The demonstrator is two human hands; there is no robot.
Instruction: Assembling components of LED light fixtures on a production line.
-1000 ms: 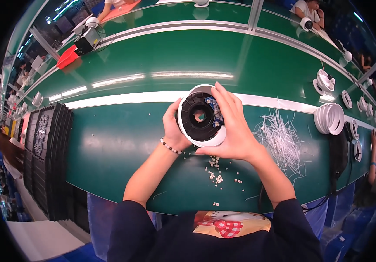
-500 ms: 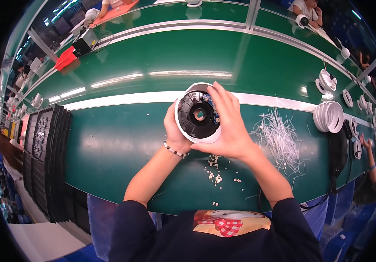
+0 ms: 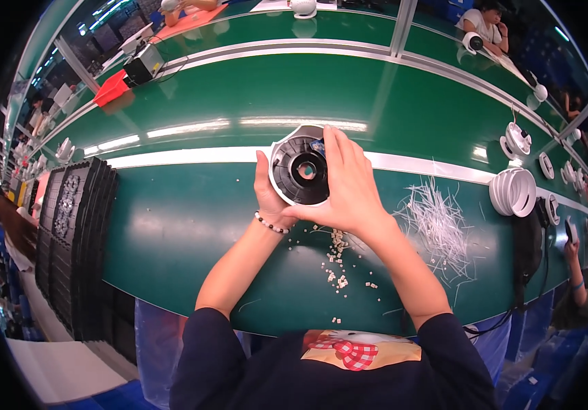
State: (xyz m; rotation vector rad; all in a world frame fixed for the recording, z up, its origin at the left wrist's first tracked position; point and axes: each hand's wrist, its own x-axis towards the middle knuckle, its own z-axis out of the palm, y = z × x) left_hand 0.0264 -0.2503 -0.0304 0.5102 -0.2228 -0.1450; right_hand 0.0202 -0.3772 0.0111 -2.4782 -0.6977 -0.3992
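Note:
Between both hands I hold a round white housing (image 3: 299, 170) with a black ribbed inside, a hole at its centre and a bit of blue circuit board near its upper right. My left hand (image 3: 269, 193) cups its left and lower side, thumb up along the rim; the fingers underneath are hidden. My right hand (image 3: 350, 186) wraps the right side, its fingers lying over the upper right edge and covering part of the board. Below the hands, small cream-coloured pieces (image 3: 336, 263) lie scattered on the green table (image 3: 171, 232).
A heap of thin white strips (image 3: 436, 229) lies to the right. Beyond it stand nested white rings (image 3: 512, 191). Black trays (image 3: 75, 239) are stacked at the left. Past the pale strip is a green conveyor surface (image 3: 273, 89). A co-worker's arm (image 3: 576, 273) shows at far right.
The housing has tilted and shifted slightly left and up. My right hand has slid further over it, covering more of the circuit board. The co-worker at right now holds a dark-faced round part.

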